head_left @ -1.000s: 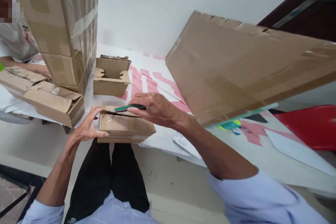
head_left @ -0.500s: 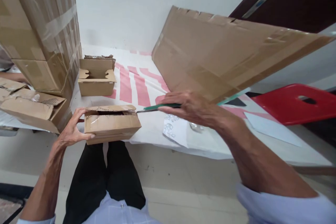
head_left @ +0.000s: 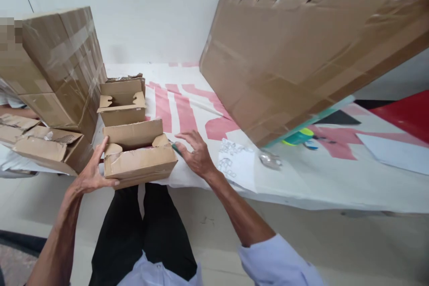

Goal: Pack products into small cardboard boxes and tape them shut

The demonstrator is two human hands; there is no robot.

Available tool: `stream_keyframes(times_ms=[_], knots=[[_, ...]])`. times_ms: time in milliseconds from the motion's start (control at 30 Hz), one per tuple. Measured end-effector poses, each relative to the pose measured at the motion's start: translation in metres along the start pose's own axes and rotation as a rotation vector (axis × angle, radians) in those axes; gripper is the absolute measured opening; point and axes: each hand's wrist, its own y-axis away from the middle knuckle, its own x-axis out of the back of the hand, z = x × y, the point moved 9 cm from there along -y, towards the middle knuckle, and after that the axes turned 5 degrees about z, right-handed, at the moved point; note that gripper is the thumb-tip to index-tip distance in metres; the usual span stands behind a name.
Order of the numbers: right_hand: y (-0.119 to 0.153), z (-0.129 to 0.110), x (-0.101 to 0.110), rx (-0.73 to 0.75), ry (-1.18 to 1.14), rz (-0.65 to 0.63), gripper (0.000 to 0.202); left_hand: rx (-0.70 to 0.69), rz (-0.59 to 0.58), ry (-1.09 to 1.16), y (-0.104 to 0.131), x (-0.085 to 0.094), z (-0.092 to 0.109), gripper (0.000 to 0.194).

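Observation:
A small brown cardboard box (head_left: 142, 165) sits at the table's front edge, its lid flap raised and its inside partly in view. My left hand (head_left: 92, 172) grips its left end, thumb on the front and fingers behind. Just right of the box is my right hand (head_left: 196, 154), fingers spread apart. A green tool (head_left: 176, 149) lies under the right hand's thumb side, against the box's right end; most of it is hidden. Behind stands another open cardboard box (head_left: 122, 116).
A tall taped carton stack (head_left: 63, 71) and torn boxes (head_left: 50, 147) stand left. A large cardboard sheet (head_left: 301, 62) leans at the right. Nearer are a printed paper (head_left: 236, 165), a clear packet (head_left: 271, 160), a green-yellow tape roll (head_left: 300, 136) and a red stool (head_left: 409, 114).
The box's lid flap has swung up, opening the box. My right hand has moved left to the box's right end and its fingers have spread. The view has shifted right.

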Motion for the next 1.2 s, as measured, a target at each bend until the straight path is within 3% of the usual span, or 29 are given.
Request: stream_keyframes(times_ms=[100, 167, 267, 433, 567, 700, 800, 900, 1000, 1200], knots=[[-0.019, -0.07, -0.013, 0.271, -0.02, -0.238, 0.029, -0.022, -0.014, -0.049, 0.002, -0.003, 0.0, 0.138], [-0.017, -0.102, -0.018, 0.404, 0.003, -0.345, 0.03, -0.028, -0.023, -0.071, 0.006, -0.006, -0.002, 0.141], [0.0, -0.126, -0.009, 0.492, 0.072, -0.327, 0.014, -0.035, -0.022, -0.063, 0.011, -0.009, -0.005, 0.139], [0.044, -0.15, 0.009, 0.629, 0.12, -0.299, 0.016, -0.092, -0.019, -0.112, 0.014, -0.014, -0.006, 0.136], [0.028, -0.141, -0.001, 0.481, 0.019, -0.399, 0.022, -0.113, -0.03, -0.106, 0.016, -0.017, -0.004, 0.134], [-0.011, -0.116, -0.042, 0.284, 0.128, -0.669, 0.012, -0.106, -0.051, -0.119, 0.018, -0.019, 0.001, 0.132], [-0.024, -0.105, -0.074, 0.26, 0.269, -0.901, 0.024, -0.111, -0.059, -0.127, 0.018, -0.02, 0.004, 0.131], [-0.023, -0.101, -0.097, 0.306, 0.401, -1.053, 0.035, -0.122, -0.063, -0.133, 0.019, -0.021, 0.003, 0.13], [-0.017, -0.098, -0.109, 0.339, 0.503, -1.112, 0.035, -0.132, -0.066, -0.131, 0.02, -0.022, 0.0, 0.129], [-0.01, -0.095, -0.111, 0.408, 0.486, -1.071, 0.043, -0.191, -0.059, -0.143, 0.024, -0.025, 0.001, 0.123]])
